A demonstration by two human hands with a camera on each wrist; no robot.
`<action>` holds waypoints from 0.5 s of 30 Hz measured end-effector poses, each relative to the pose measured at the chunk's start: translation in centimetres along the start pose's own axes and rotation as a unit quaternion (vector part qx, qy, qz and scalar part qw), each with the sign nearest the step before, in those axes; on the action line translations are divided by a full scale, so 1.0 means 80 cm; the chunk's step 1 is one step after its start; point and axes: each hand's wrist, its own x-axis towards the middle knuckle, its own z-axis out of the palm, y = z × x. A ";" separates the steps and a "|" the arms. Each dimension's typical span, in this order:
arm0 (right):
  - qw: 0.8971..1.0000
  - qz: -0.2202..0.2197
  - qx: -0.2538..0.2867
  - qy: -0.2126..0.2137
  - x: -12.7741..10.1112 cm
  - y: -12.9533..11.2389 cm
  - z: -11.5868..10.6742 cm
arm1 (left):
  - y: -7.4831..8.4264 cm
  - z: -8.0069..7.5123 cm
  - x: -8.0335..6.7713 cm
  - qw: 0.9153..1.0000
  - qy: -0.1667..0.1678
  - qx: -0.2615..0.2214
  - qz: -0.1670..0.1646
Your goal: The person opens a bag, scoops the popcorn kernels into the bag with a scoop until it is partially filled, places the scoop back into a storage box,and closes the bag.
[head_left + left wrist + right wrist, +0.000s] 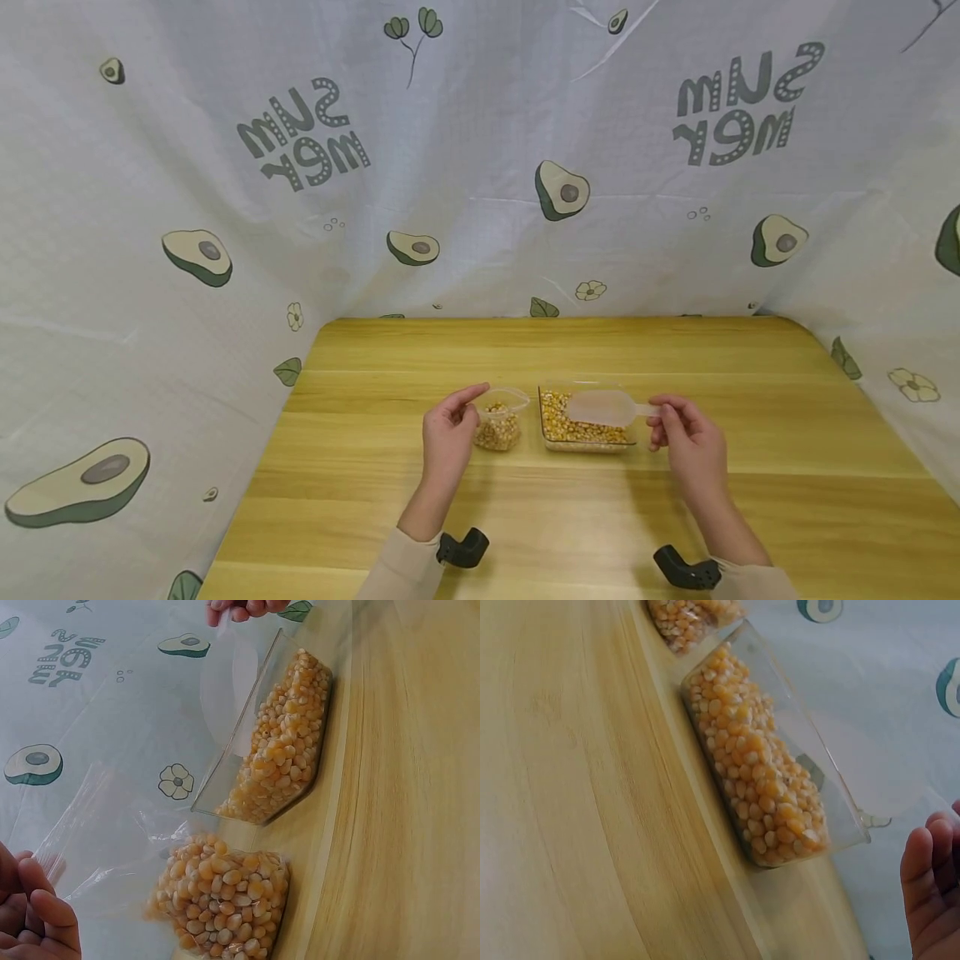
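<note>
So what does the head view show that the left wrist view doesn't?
Only the head view shows both forearms, the right hand pinching the scoop handle, and the whole table. Only the left wrist view shows the bag's kernels close up and the left fingertips on its plastic film. Both show the clear tray of corn beside the bag, plus the avocado-print cloth.

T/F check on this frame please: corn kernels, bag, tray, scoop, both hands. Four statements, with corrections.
1. The right hand holds the scoop by its handle. True.
2. The scoop is heaped with kernels. False: it looks empty, hanging over the tray.
3. The left hand pinches the rim of the plastic bag. True.
4. The bag is empty. False: kernels fill its lower part.
</note>
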 end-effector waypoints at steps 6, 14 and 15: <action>0.999 -0.020 -0.046 0.014 0.000 0.003 -0.005 | -0.002 0.001 0.000 1.000 0.003 0.002 -0.002; 0.979 -0.141 -0.142 0.049 0.001 -0.004 -0.002 | -0.002 0.001 0.001 1.000 0.003 -0.004 -0.013; 0.974 -0.161 -0.148 0.051 0.001 -0.005 -0.001 | -0.002 0.001 0.001 1.000 0.002 -0.006 -0.014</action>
